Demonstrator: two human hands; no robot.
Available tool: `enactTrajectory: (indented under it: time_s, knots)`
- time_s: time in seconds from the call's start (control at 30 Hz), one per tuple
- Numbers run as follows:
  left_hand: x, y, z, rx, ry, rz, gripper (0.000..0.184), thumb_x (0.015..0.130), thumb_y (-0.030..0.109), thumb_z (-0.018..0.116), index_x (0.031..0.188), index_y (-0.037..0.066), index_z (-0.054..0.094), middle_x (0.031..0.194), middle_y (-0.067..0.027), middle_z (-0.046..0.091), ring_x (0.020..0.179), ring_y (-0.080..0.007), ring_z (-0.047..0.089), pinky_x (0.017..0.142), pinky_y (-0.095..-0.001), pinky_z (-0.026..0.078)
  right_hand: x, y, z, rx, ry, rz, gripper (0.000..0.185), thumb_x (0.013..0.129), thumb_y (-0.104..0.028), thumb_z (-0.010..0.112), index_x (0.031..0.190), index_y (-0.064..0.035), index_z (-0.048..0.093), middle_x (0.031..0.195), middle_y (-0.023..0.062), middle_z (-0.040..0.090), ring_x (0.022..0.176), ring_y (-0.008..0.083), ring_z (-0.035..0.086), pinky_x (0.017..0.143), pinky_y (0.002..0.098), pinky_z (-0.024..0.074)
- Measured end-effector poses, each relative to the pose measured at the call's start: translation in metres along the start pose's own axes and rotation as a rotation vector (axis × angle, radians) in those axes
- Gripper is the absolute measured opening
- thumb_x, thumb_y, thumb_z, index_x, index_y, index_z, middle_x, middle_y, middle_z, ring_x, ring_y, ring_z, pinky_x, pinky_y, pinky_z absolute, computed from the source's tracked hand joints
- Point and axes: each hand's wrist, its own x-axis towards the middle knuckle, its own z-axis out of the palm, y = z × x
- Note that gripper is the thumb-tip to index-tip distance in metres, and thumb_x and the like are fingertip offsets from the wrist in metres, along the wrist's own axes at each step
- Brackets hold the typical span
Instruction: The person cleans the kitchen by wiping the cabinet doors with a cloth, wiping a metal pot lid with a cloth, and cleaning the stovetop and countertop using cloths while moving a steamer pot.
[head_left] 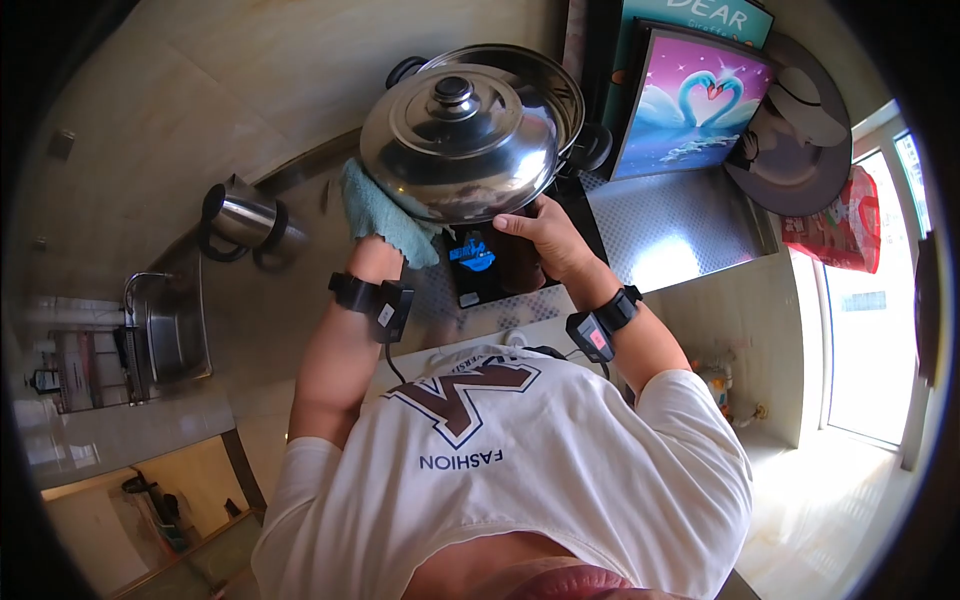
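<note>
A shiny steel pot lid [455, 150] with a black knob is held tilted in front of a steel pot [555, 75], hiding much of it. My right hand [550, 238] grips the lid's near rim, the thumb on the outer face and the other fingers mostly out of sight. A teal cloth [375, 205] covers my left hand [380, 240], which presses it to the lid's left edge; those fingers are hidden under the fabric. Beneath the lid is a black cooktop panel [495, 265] with a blue mark.
A steel kettle [240, 215] stands on the counter to the left, near a sink [175, 330] with a tap. Pictures, including a swan picture [695, 105], lean at the back right. A red bag [840, 225] hangs by the bright door [865, 330].
</note>
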Motion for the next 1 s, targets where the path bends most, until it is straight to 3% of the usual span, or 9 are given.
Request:
enactTrajectory:
  time_s: [0.17,0.3,0.53,0.57,0.67,0.73,0.83,0.97,1.0]
  knots:
    - [0.006,-0.008,0.002,0.036,0.033,0.069,0.064,0.103,0.060,0.027,0.141,0.016,0.053,0.147,-0.0082,0.052,0.128,-0.0295,0.051,0.108,-0.0482,0.042,0.007,0.003,-0.001,0.028,-0.026,0.112,0.044,0.092,-0.015,0.074,0.127,0.0048,0.058,0.116,0.0105,0.068,0.104,0.0197,0.066,0.096,0.0338,0.0509]
    - [0.044,-0.015,-0.018,0.046,0.041,0.217,0.055,0.104,0.053,0.037,0.135,0.012,0.057,0.135,-0.0066,0.060,0.118,-0.0254,0.058,0.100,-0.0436,0.049,0.013,0.007,-0.007,0.012,0.042,0.031,0.041,0.095,-0.029,0.072,0.118,0.0037,0.065,0.106,0.0068,0.069,0.094,0.0140,0.061,0.088,0.0291,0.0495]
    - [0.117,-0.036,-0.058,0.090,-0.186,0.378,0.025,0.102,0.026,0.053,0.111,0.006,0.066,0.105,-0.0051,0.068,0.090,-0.0193,0.064,0.083,-0.0316,0.053,0.024,0.003,-0.015,0.040,0.209,0.049,0.059,0.100,-0.047,0.060,0.120,0.0085,0.064,0.109,0.0103,0.069,0.099,0.0157,0.061,0.089,0.0298,0.0487]
    - [0.157,-0.043,-0.097,0.863,-0.071,0.695,0.020,0.099,0.021,0.055,0.106,0.006,0.066,0.099,-0.0066,0.068,0.088,-0.0212,0.064,0.080,-0.0322,0.053,0.028,0.007,-0.019,0.032,0.220,0.056,0.062,0.100,-0.050,0.059,0.118,0.0092,0.065,0.109,0.0102,0.069,0.099,0.0157,0.061,0.088,0.0298,0.0488]
    - [0.144,-0.040,-0.098,0.847,-0.100,0.578,0.009,0.086,0.009,0.062,0.093,0.006,0.066,0.088,-0.0133,0.067,0.086,-0.0294,0.066,0.075,-0.0369,0.053,0.026,0.002,-0.022,0.057,0.205,0.092,0.058,0.100,-0.047,0.060,0.118,0.0080,0.065,0.109,0.0104,0.069,0.098,0.0163,0.062,0.088,0.0299,0.0491]
    - [0.134,-0.039,-0.096,2.051,-0.013,1.320,0.010,0.083,0.008,0.063,0.092,0.005,0.067,0.090,-0.0164,0.068,0.091,-0.0333,0.066,0.077,-0.0400,0.053,0.025,0.006,-0.029,0.066,0.197,0.096,0.052,0.102,-0.044,0.059,0.117,0.0059,0.064,0.106,0.0109,0.070,0.094,0.0182,0.065,0.084,0.0309,0.0519]
    - [0.120,-0.032,-0.095,1.987,-0.093,1.469,0.019,0.095,0.015,0.056,0.104,0.002,0.066,0.089,-0.0137,0.068,0.082,-0.0285,0.066,0.077,-0.0392,0.055,0.018,0.006,-0.038,0.071,0.195,0.120,0.044,0.103,-0.038,0.057,0.117,0.0033,0.063,0.103,0.0117,0.071,0.089,0.0206,0.068,0.080,0.0321,0.0548]
    - [0.108,-0.039,-0.083,1.773,0.036,1.397,0.025,0.097,0.017,0.056,0.107,-0.002,0.068,0.094,-0.0133,0.070,0.083,-0.0256,0.066,0.078,-0.0371,0.054,0.004,0.003,-0.059,0.097,0.182,0.141,0.042,0.103,-0.036,0.058,0.119,0.0022,0.062,0.104,0.0133,0.070,0.091,0.0227,0.069,0.082,0.0338,0.0554]
    - [0.091,-0.039,-0.064,1.374,0.078,0.978,0.025,0.097,0.017,0.056,0.107,-0.002,0.068,0.092,-0.0126,0.070,0.083,-0.0238,0.067,0.077,-0.0356,0.054,0.003,0.004,-0.065,0.094,0.176,0.147,0.042,0.103,-0.036,0.058,0.119,0.0022,0.062,0.104,0.0133,0.070,0.091,0.0227,0.069,0.082,0.0338,0.0554]
